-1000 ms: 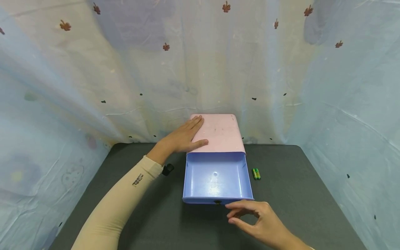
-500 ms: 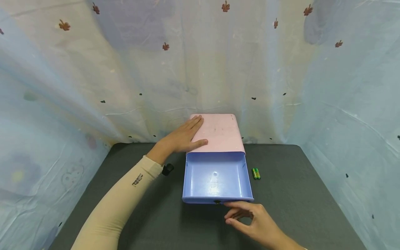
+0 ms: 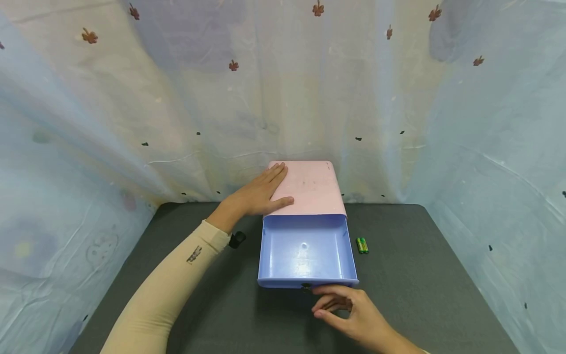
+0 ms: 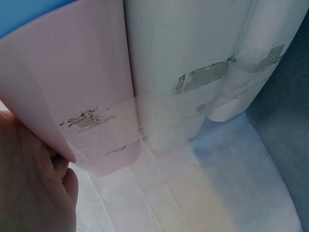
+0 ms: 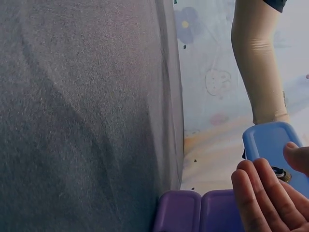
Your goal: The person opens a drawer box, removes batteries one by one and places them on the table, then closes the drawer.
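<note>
A blue drawer (image 3: 305, 269) stands pulled out of a pink casing (image 3: 311, 189), its inside bare. My left hand (image 3: 256, 194) lies flat on the casing's top left side, fingers and thumb spread. In the left wrist view part of that hand (image 4: 36, 179) shows along the pink side wall (image 4: 82, 82). My right hand (image 3: 353, 314) is at the drawer's front, forefinger at the edge beside a small dark knob (image 3: 306, 286), thumb apart below. The right wrist view shows its fingers (image 5: 263, 195) fairly straight, overlapping the blue front (image 5: 270, 140).
Two green batteries (image 3: 362, 245) lie on the dark table (image 3: 411, 275) right of the drawer. White casings (image 4: 178, 58) adjoin the pink one, and purple drawer fronts (image 5: 178, 212) sit below the blue one. A patterned curtain (image 3: 292, 98) hangs behind.
My right hand has shifted slightly left along the drawer front, bringing the forefinger closer to the knob. The left hand, drawer and batteries stay in place.
</note>
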The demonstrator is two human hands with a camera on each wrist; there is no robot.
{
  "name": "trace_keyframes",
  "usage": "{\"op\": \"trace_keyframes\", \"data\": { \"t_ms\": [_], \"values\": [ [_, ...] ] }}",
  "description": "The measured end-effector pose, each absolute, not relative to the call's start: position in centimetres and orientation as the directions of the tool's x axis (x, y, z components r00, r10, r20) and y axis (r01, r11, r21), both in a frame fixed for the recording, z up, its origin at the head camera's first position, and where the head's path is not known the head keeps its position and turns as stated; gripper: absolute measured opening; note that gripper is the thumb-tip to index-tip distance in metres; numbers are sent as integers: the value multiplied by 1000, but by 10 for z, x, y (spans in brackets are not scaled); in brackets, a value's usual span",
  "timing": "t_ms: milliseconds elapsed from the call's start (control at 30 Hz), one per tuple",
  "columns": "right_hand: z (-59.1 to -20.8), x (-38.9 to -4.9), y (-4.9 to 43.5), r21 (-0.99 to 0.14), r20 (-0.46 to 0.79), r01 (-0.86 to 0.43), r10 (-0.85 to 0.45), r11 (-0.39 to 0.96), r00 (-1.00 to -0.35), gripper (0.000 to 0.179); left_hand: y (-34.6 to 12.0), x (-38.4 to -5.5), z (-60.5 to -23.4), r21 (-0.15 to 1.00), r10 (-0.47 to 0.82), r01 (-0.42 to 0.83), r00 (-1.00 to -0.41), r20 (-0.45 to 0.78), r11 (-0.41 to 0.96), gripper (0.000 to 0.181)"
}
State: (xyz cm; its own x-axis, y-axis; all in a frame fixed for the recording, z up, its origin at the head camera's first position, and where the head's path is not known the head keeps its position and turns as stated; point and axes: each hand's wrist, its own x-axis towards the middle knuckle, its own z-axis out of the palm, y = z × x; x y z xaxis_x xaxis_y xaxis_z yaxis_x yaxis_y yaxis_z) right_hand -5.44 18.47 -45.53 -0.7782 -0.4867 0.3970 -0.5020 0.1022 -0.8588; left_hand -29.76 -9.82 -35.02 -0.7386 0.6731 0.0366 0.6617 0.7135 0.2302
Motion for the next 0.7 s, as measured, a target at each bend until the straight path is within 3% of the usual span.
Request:
{"op": "trace_keyframes", "data": {
  "t_ms": [333,700],
  "values": [
    [-464,-54,175,-848,433,-522,-448,91,-782,30,-99,-298,-351,224,674,665,-737,43,713,99],
    [-467,-53,164,-870,395,-465,-337,161,-855,17,-99,-298,-350,228,677,666,-735,39,710,99]
  ]
}}
